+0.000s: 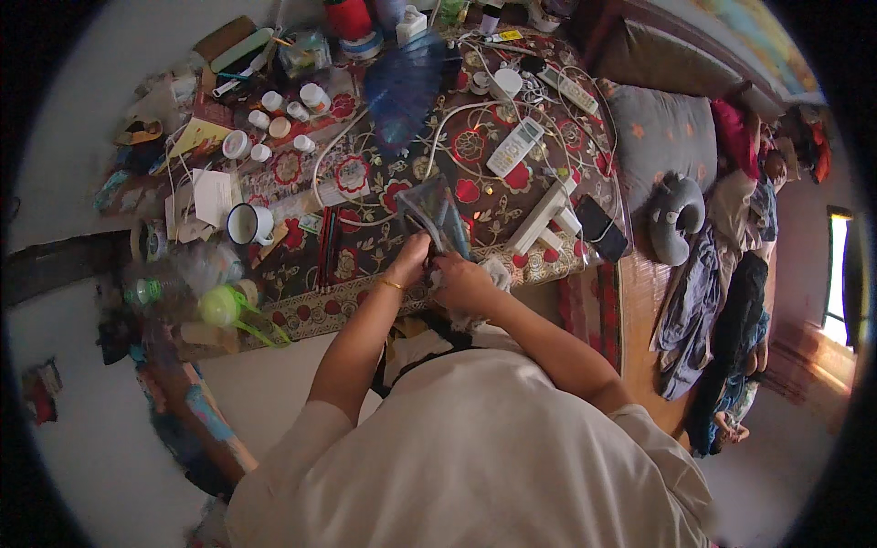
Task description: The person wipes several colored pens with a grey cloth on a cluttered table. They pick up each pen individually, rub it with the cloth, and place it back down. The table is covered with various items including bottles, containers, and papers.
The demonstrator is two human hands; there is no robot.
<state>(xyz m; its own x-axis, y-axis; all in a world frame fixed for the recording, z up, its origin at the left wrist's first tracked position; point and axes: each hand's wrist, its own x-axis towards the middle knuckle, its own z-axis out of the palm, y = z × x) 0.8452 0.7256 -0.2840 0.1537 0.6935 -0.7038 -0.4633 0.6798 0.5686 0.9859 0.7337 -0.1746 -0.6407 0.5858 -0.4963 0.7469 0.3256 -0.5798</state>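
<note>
My left hand (412,259) grips the near end of a clear, flat-sided plastic thing (438,209), perhaps a pouch or case, which stands up over the table's front edge. Close beside it, my right hand (467,286) is at the lower right of the same thing. A crumpled whitish cloth (499,274) shows around my right fingers, bunched in that hand. My fingertips are partly hidden, so their exact hold is unclear. Left of my hands lie several dark and red pencils (327,246). To the right is a white power strip (541,218) with plugs in it.
A floral tablecloth (411,171) covers the table. On it are an enamel mug (250,224), several white pill bottles (314,97), a remote control (515,146), a black phone (601,228), looping white cables and a blue translucent object (403,89). A grey neck pillow (673,218) lies at right.
</note>
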